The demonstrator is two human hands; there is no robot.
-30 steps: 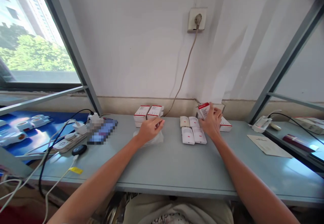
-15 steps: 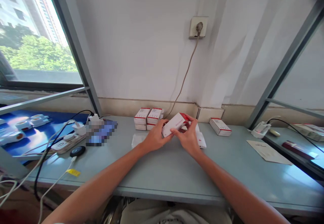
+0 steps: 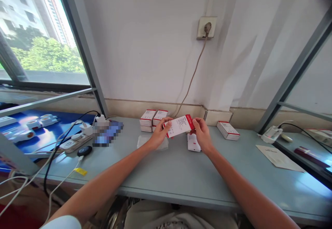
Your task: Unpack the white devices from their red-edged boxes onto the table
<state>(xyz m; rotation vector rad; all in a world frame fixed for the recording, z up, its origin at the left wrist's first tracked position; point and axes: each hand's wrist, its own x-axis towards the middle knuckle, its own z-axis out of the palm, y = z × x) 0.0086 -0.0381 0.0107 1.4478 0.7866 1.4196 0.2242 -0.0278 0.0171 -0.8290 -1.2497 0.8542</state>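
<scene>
A small white-and-red box (image 3: 179,126) is held above the desk, its printed white face turned up toward me. My left hand (image 3: 160,135) grips its left end, with the thumb on the face. At the red right end, my right hand (image 3: 201,134) pinches the edge between thumb and fingers. On the desk below my right hand lies a white device (image 3: 193,143) with a small red mark. A clear plastic bag or tray (image 3: 145,141) is partly hidden behind my left hand. Stacked white-and-red boxes (image 3: 147,118) stand behind my left hand.
Another white-and-red box (image 3: 228,131) sits at the right, near a paper sheet (image 3: 278,157). To the left are a power strip (image 3: 75,142), a black round puck (image 3: 84,151) with a cable, and a blurred-out phone-like item (image 3: 107,134). Metal frame posts (image 3: 84,49) rise at both sides.
The box has been turned so its printed broad face shows. My right hand has shifted to its red end, and more of the white device is visible. The view has moved slightly.
</scene>
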